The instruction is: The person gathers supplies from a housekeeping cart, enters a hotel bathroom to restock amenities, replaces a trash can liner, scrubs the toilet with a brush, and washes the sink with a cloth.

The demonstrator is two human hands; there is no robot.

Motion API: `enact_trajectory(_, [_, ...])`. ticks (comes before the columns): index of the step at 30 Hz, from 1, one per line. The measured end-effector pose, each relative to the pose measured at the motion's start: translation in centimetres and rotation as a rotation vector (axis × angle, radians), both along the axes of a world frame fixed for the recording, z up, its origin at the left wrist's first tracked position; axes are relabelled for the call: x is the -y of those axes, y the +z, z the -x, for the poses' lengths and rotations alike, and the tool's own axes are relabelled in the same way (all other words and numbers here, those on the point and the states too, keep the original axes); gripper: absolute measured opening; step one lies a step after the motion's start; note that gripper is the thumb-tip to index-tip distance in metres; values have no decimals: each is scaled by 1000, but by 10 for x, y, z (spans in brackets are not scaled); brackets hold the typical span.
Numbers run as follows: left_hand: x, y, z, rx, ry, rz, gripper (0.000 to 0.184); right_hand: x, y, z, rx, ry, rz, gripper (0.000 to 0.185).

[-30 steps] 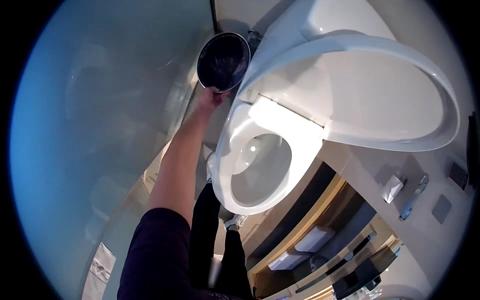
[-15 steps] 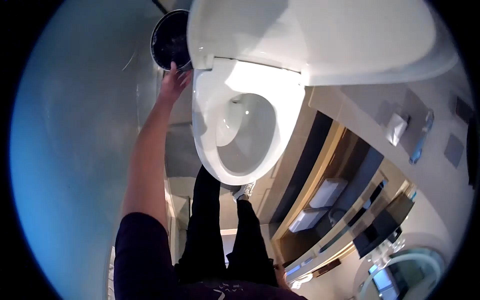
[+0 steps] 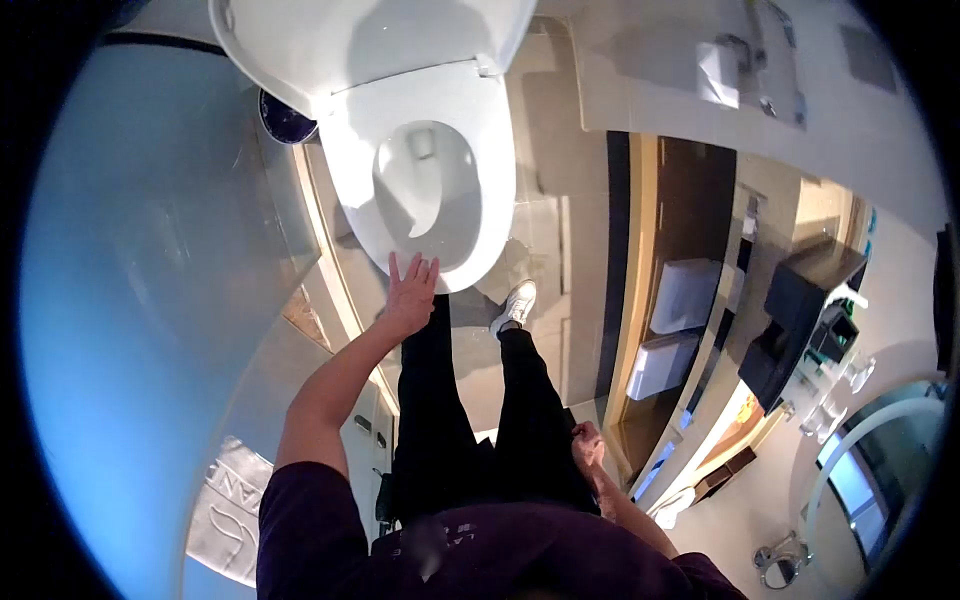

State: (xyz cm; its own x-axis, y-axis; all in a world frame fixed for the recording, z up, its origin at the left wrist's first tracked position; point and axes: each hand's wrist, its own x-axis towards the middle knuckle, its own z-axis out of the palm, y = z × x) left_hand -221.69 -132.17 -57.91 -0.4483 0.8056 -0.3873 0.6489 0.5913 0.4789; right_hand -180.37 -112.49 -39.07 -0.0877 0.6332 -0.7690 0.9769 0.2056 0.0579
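My left hand (image 3: 410,295) is at the front edge of a white toilet (image 3: 497,200), fingers spread and nothing held. Whether the fingertips touch the rim or hover over it, I cannot tell. The seat is down, and the lid (image 3: 430,35) stands raised behind it. Beside my right thigh, my right hand (image 3: 588,445) is closed; a dark edge shows next to it, but what it holds, if anything, is hidden. A dark round bin (image 3: 285,118) is partly covered by the toilet on its left side.
A frosted glass panel (image 3: 150,250) runs along the left, with a white towel (image 3: 232,510) low down. White paper (image 3: 718,75) hangs on the right wall. Folded white towels (image 3: 685,295) lie on a shelf below a counter holding a black box (image 3: 800,320) and glasses.
My left hand has moved from the bin toward me to the toilet's front edge. The view has shifted, bringing my right hand more fully into sight.
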Motion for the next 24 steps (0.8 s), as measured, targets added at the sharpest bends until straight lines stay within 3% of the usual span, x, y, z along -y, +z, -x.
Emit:
enact_trajectory(2, [-25,14,0,39,-161,364,84,-10,-2,-17,-83,-34,8,22])
enact_trajectory(6, [-6,56,20,-80,-342,236,87,-27,-8,-70,-254,-121,-5,27])
enact_trajectory(8, [0,107,47,-174,-322,129,65,-34,-17,-92,-279,-172,30,31])
enact_trajectory(9, [0,146,66,-433,-365,-26,49,-38,4,-63,-194,-369,64,34])
enact_trajectory(10, [-39,216,99,-46,-120,343,47,-39,9,-57,-180,-394,82,34])
enact_trajectory(11, [-59,284,115,-254,-97,377,49,-39,10,-57,-167,-422,98,35])
enact_trajectory(12, [-32,289,133,-595,-63,-345,52,-35,-7,-75,-195,-447,93,36])
enact_trajectory(13, [-25,296,147,-349,315,-200,53,-34,-8,-75,-215,-416,73,36])
enact_trajectory(16, [-30,311,224,-164,664,-256,28,-35,0,-64,-332,-457,97,35])
enact_trajectory(18, [-49,317,258,-133,846,-337,31,-28,-17,-72,-379,-568,98,34])
enact_trajectory(20, [-39,282,309,-39,893,-573,39,-27,-16,-76,-439,-684,148,34])
enact_trajectory(21, [-31,265,327,22,815,-741,52,-29,-6,-70,-471,-725,166,34])
enact_trajectory(22, [-20,245,350,-9,842,-705,69,-30,1,-70,-548,-714,220,31])
enact_trajectory(24, [-66,283,312,-249,898,-366,88,-39,20,-63,-568,-819,256,29])
